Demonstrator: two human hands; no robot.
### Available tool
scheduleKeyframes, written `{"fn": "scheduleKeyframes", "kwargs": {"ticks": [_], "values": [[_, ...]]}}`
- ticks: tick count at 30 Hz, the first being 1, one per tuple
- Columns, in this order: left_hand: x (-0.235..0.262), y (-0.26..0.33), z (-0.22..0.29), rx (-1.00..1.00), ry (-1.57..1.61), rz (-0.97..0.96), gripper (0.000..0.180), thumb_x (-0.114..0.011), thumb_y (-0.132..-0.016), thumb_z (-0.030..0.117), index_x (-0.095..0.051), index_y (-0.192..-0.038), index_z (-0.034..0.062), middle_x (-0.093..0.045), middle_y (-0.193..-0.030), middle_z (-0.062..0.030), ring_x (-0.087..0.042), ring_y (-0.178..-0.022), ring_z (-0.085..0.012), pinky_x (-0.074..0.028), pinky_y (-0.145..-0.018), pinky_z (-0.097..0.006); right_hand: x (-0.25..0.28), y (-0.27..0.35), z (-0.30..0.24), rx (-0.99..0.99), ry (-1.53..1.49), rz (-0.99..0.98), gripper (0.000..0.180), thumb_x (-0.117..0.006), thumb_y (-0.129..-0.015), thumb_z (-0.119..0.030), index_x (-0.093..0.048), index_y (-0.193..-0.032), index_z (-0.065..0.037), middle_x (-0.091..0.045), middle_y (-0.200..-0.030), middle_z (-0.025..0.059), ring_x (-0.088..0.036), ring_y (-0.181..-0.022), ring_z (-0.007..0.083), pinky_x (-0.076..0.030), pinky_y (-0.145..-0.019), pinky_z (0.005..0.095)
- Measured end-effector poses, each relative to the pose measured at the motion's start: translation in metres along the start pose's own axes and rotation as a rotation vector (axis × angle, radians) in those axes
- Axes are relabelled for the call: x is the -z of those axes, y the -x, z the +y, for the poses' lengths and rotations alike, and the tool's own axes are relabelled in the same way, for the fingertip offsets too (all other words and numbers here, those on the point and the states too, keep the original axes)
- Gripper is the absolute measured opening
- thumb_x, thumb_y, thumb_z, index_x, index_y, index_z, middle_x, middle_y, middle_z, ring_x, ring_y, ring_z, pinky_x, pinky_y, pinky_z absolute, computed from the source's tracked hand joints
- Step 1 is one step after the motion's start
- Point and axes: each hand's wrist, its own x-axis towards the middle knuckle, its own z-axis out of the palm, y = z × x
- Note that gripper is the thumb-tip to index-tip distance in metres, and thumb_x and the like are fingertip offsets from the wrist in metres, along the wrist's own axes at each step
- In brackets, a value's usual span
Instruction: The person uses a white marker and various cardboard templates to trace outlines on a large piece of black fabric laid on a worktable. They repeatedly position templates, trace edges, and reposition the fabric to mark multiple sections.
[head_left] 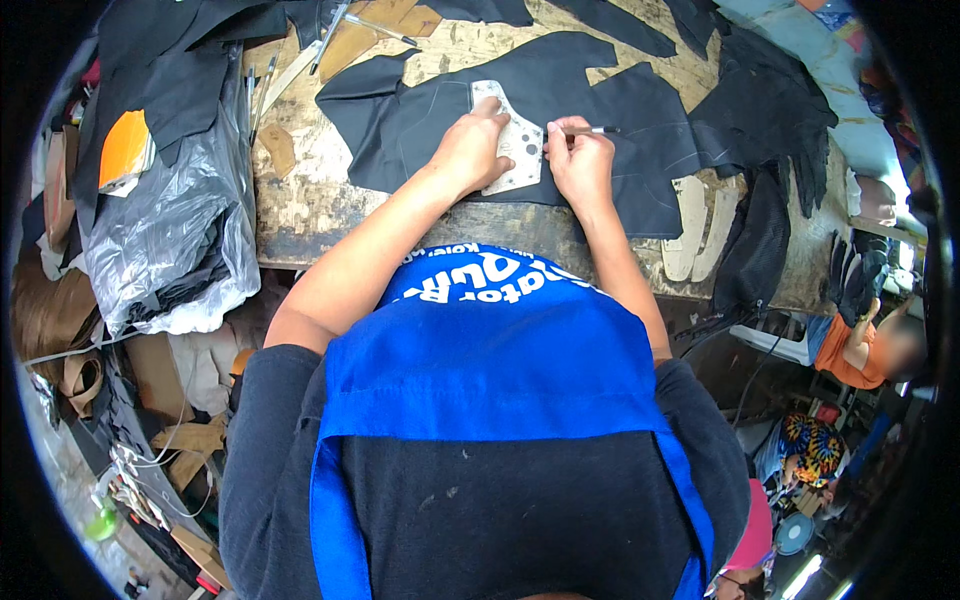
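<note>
A large piece of black leather-like material point(430, 130) lies spread on the worn wooden table, with thin pale lines drawn on it. On top of it rests a white template point(520, 165) with dark round marks. My left hand point(470, 148) presses the template down, fingers spread, the thumb near its lower part. Gripped in my right hand point(582, 165) is a pen point(598, 130), its tip at the template's right edge. The fingers of that hand are pinched around the pen.
Pens point(385, 32) and tan pattern pieces point(277, 150) lie at the table's far left. Two pale long templates point(685, 230) are at the right, near black scraps point(765, 110). A plastic bag point(170, 250) hangs at the left edge. Other people point(860, 345) are off to the right.
</note>
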Motion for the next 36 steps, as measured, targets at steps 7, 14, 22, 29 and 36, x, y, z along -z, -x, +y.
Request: {"fn": "scheduleKeyframes", "kwargs": {"ticks": [7, 14, 22, 29, 36], "values": [[-0.002, -0.002, -0.006, -0.02, 0.026, 0.028, 0.06, -0.078, -0.06, 0.016, -0.057, -0.113, -0.0036, -0.046, -0.131, -0.0217, -0.048, -0.117, -0.0328, -0.039, -0.1, -0.035, 0.018, 0.034, -0.027, -0.048, 0.097, -0.077, 0.013, -0.059, -0.081, -0.008, -0.062, -0.073, 0.002, -0.062, -0.071, 0.0185, -0.063, -0.067, 0.0331, -0.049, -0.06, 0.0365], [-0.001, -0.004, -0.007, -0.034, 0.045, 0.032, 0.06, -0.08, -0.058, 0.015, -0.059, -0.111, -0.0035, -0.047, -0.13, -0.0182, -0.059, -0.102, -0.0301, -0.048, -0.088, -0.034, 0.012, 0.027, -0.019, 0.126, 0.055, 0.001, 0.006, -0.061, -0.08, -0.005, -0.061, -0.079, 0.002, -0.063, -0.078, 0.0163, -0.063, -0.068, 0.0328, -0.049, -0.061, 0.0347], [-0.007, -0.005, -0.018, -0.078, 0.095, 0.079, 0.061, -0.082, -0.058, 0.017, -0.058, -0.111, -0.0025, -0.046, -0.132, -0.0186, -0.062, -0.093, -0.0301, -0.052, -0.079, -0.034, 0.014, 0.059, -0.02, 0.111, 0.056, 0.0, 0.006, -0.063, -0.081, -0.004, -0.064, -0.083, 0.002, -0.065, -0.078, 0.012, -0.062, -0.064, 0.0177, -0.048, -0.058, 0.0283], [-0.01, -0.007, -0.024, -0.107, 0.074, 0.086, 0.063, -0.082, -0.058, 0.017, -0.057, -0.112, -0.0027, -0.043, -0.133, -0.0216, -0.055, -0.108, -0.0332, -0.051, -0.083, -0.034, -0.009, 0.059, -0.038, 0.22, -0.098, -0.201, 0.006, -0.065, -0.077, -0.008, -0.063, -0.077, -0.003, -0.065, -0.079, 0.0111, -0.063, -0.078, 0.0259, -0.05, -0.07, 0.0338], [-0.009, -0.011, -0.024, -0.104, 0.064, 0.05, 0.062, -0.083, -0.056, 0.017, -0.057, -0.109, -0.0026, -0.044, -0.132, -0.0205, -0.057, -0.106, -0.0311, -0.052, -0.08, -0.032, 0.002, 0.057, -0.031, 0.253, 0.165, -0.06, 0.006, -0.064, -0.078, -0.008, -0.063, -0.075, -0.003, -0.065, -0.077, 0.0106, -0.063, -0.073, 0.0268, -0.049, -0.065, 0.0348]]}}
